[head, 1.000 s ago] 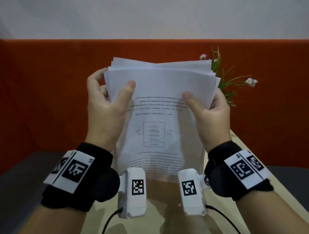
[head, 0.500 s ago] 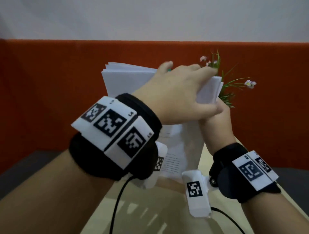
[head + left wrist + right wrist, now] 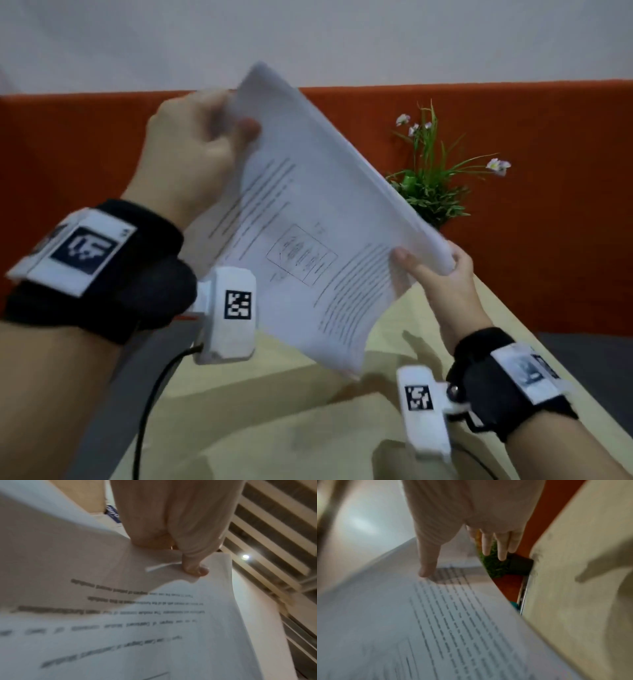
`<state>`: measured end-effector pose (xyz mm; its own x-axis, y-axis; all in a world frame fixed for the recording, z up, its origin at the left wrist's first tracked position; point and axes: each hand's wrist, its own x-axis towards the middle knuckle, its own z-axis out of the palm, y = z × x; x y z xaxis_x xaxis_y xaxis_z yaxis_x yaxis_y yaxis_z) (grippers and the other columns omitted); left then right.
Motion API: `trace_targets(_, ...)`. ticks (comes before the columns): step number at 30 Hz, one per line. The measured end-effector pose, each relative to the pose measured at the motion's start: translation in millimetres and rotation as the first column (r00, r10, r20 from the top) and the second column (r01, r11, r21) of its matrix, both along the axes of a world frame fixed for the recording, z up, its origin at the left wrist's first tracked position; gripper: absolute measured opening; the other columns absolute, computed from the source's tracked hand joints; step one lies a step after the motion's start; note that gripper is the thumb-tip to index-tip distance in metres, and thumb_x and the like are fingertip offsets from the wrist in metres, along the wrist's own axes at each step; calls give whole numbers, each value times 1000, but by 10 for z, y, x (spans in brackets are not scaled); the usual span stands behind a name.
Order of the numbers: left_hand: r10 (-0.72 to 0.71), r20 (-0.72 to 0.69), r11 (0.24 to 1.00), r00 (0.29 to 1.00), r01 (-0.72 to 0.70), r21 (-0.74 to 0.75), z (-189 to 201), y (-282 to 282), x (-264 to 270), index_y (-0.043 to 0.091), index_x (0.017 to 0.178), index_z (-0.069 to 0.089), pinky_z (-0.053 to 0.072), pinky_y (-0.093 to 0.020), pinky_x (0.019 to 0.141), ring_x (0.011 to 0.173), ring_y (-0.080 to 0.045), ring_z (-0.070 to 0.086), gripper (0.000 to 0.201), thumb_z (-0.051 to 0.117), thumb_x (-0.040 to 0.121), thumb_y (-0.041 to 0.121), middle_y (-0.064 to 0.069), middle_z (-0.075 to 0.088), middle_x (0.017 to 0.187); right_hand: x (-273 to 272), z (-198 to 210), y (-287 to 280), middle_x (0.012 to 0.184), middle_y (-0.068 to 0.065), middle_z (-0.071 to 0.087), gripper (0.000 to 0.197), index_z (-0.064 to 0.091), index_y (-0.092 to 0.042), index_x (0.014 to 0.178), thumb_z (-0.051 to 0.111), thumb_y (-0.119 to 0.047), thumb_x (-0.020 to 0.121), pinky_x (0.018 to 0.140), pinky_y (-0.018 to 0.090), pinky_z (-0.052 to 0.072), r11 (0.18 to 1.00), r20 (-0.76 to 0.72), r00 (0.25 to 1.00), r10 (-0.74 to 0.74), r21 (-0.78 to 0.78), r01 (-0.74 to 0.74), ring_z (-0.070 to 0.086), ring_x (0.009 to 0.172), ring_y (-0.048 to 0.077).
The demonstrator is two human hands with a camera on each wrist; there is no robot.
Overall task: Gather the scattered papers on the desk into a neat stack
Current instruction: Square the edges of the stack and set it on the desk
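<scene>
A stack of white printed papers [image 3: 308, 222] is held in the air above the desk, tilted diagonally with one corner pointing down. My left hand [image 3: 205, 137] grips the stack's upper left corner, thumb on the printed face. My right hand [image 3: 442, 270] pinches the right corner, thumb on top and fingers behind. In the left wrist view the left thumb presses on the papers [image 3: 154, 615] near their edge. The right wrist view shows the thumb on the printed papers [image 3: 436, 615] and the fingers behind the edge.
The pale wooden desk [image 3: 308, 428] lies below the stack, with its right edge running diagonally. A potted plant with small flowers [image 3: 431, 178] stands at the back right against an orange partition [image 3: 548, 171]. Grey floor shows on both sides.
The stack has been turned from upright to a diagonal tilt. My left hand went across the top of the stack, then came back to grip its upper left corner. The right hand has dropped lower.
</scene>
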<state>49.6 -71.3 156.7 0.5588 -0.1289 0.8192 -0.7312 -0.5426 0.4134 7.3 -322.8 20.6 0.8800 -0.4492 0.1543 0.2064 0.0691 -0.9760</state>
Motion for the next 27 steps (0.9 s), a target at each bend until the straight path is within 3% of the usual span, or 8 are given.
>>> trace_targets(2, -26, -54, 987, 998, 17, -159, -179, 74, 9, 19, 94, 63, 44, -8, 62, 62, 11, 55, 7, 57, 94, 21, 14, 61, 79, 25, 73, -17, 108, -16, 58, 56, 42, -23, 126, 73, -29, 80, 95, 34, 45, 991, 98, 994, 49, 119, -61, 61, 96, 6)
trace_targets(7, -105, -112, 877, 988, 39, -479, -609, 105, 24, 33, 84, 56, 55, -21, 69, 77, 1, 65, 13, 55, 96, 27, 13, 65, 87, 85, 314, 2, 98, -9, 73, 23, 60, -20, 105, 70, -14, 85, 65, 16, 55, 999, 302, 953, 16, 33, -28, 73, 81, 0)
trace_targets(11, -96, -216, 849, 972, -33, -528, -1062, -31, 68, 27, 103, 50, 52, -13, 72, 85, 7, 63, 19, 64, 91, 25, 17, 62, 96, 93, 198, 52, 105, -5, 70, 28, 58, -21, 109, 72, -22, 84, 70, 21, 56, 989, 290, 957, -28, -132, 69, 71, 90, 7)
trace_targets(13, -88, -357, 839, 930, -124, -530, -1310, -111, 110, 22, 109, 47, 55, -23, 73, 88, -6, 65, 26, 65, 90, 23, 12, 62, 97, 128, 46, 75, 106, -3, 67, 23, 55, -26, 105, 68, -26, 87, 77, 31, 57, 982, 196, 980, -20, -183, 56, 68, 95, 15)
trace_targets(16, -13, -471, 851, 882, -237, -468, -1454, -208, 174, 18, 101, 54, 56, -42, 81, 90, -23, 67, 8, 56, 94, 24, 3, 66, 92, 170, -23, 98, 98, 1, 64, 5, 53, -27, 96, 58, -26, 94, 76, 38, 53, 970, 111, 993, -33, -234, 58, 65, 92, 22)
trace_targets(21, 0, -351, 796, 936, -213, -567, -1308, -234, 146, 21, 100, 53, 57, -36, 74, 86, -18, 67, 9, 58, 93, 25, 8, 64, 88, 156, 96, 13, 97, -3, 62, 16, 53, -24, 104, 61, -26, 91, 73, 32, 52, 972, 210, 972, -107, -185, 147, 62, 87, 12)
trace_targets(24, -74, -434, 783, 898, -217, -583, -1422, -198, 113, 23, 113, 47, 56, -36, 79, 92, -15, 66, 37, 70, 85, 27, 6, 63, 101, 144, -23, 12, 101, -4, 62, 29, 53, -21, 112, 66, -29, 88, 69, 28, 49, 979, 144, 985, -91, -170, 116, 62, 91, 13)
trace_targets(27, -101, -506, 785, 856, -244, -569, -1512, -164, 145, 21, 116, 48, 56, -36, 80, 93, -15, 66, 40, 71, 84, 27, 3, 64, 105, 154, -57, 17, 93, -6, 63, 15, 55, -21, 103, 63, -24, 91, 61, 23, 44, 982, 93, 993, -66, -172, 81, 63, 86, 12)
